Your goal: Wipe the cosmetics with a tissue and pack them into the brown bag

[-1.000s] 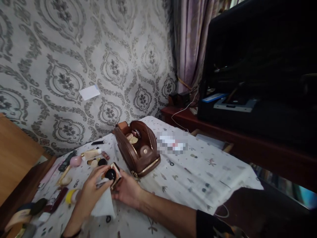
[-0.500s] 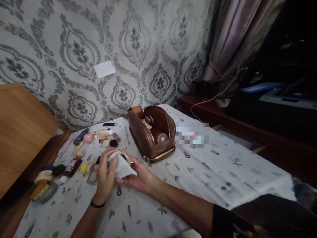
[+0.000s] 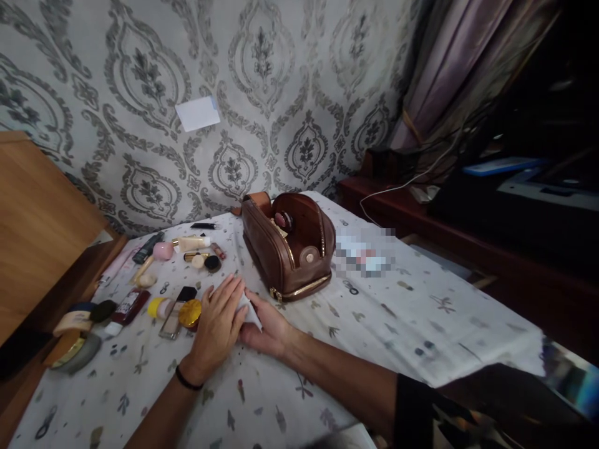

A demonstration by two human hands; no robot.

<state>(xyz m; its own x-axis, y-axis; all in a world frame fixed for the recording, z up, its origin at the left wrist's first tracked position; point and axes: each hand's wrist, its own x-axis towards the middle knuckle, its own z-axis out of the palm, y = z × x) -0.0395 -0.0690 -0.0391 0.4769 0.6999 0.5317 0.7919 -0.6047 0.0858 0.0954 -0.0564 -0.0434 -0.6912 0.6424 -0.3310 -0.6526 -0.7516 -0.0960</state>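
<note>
My left hand (image 3: 218, 327) lies over a white cloth or tissue (image 3: 250, 313), its fingers together and pressed on it. From the right, my right hand (image 3: 267, 327) grips the cloth's other side; whatever else is between the hands is hidden. Just left of my left hand is a round gold item (image 3: 189, 313), beside a glass bottle with a black cap (image 3: 174, 319). Behind my hands stands a brown leather bag (image 3: 276, 255), unzipped, with a pinkish round item (image 3: 281, 219) inside.
Cosmetics spread along the left: a yellow-capped bottle (image 3: 159, 307), a dark red bottle (image 3: 131, 307), a cream tube (image 3: 194, 243), a pink item (image 3: 163, 251) and several jars. A wooden panel (image 3: 42, 231) borders the left, a patterned wall the back, and a dark red desk (image 3: 397, 212) the right.
My left hand has turned palm down over the cloth, covering more of it. The gold item now shows beside my left hand. The view has shifted slightly.
</note>
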